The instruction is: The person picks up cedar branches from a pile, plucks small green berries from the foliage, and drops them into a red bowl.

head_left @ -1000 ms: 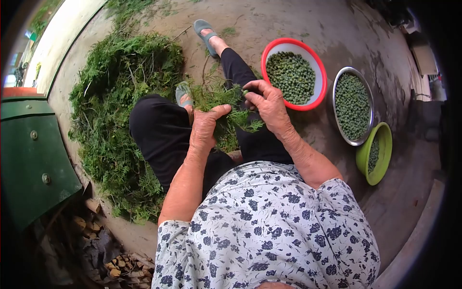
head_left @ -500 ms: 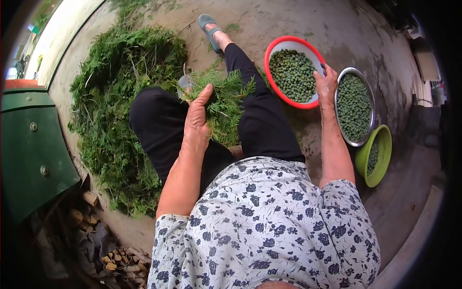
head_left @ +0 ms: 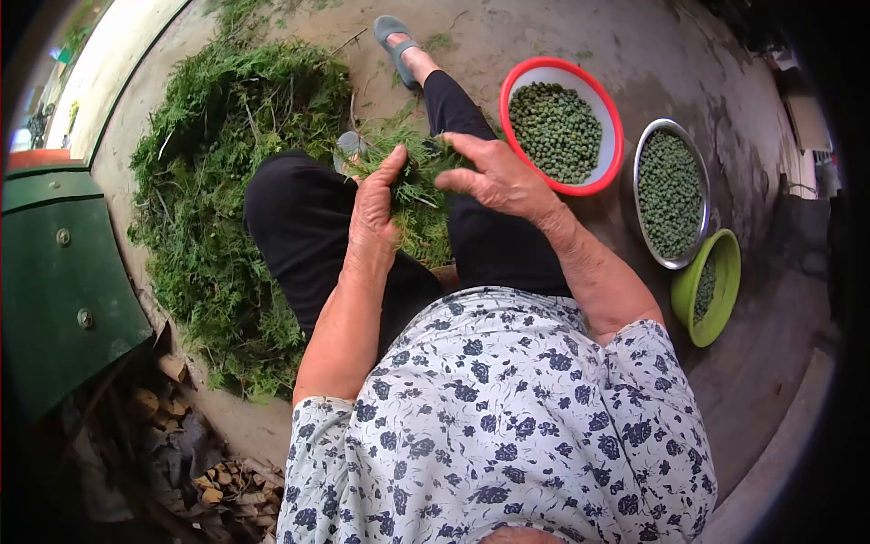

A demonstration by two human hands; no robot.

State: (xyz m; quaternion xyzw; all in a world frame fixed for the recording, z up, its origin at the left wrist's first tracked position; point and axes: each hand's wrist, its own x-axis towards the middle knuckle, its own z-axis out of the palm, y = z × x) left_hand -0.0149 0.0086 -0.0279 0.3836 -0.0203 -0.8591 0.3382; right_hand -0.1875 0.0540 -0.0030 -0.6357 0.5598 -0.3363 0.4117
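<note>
My left hand (head_left: 373, 204) is wrapped round a leafy green branch (head_left: 419, 204) above my lap. Just to its right, my right hand (head_left: 503, 177) is at the sprig's edge with thumb and index finger apart, and nothing shows between them. A red-rimmed white basin (head_left: 609, 136) holds many small green berries (head_left: 555, 131), up and to the right of my right hand. Farther right, a steel bowl (head_left: 642, 218) and a tilted lime-green bowl (head_left: 723, 299) hold more green berries.
A large heap of cut green branches (head_left: 217, 218) lies on the concrete floor at the left. Beyond it stands a dark green panel (head_left: 72, 281) with bolts. Split wood (head_left: 231, 494) is piled at the lower left. My shoe (head_left: 391, 41) is near the top.
My right hand has gone from the branch to the red-rimmed basin's edge and come back to the branch. The branch in my left hand has shifted slightly.
</note>
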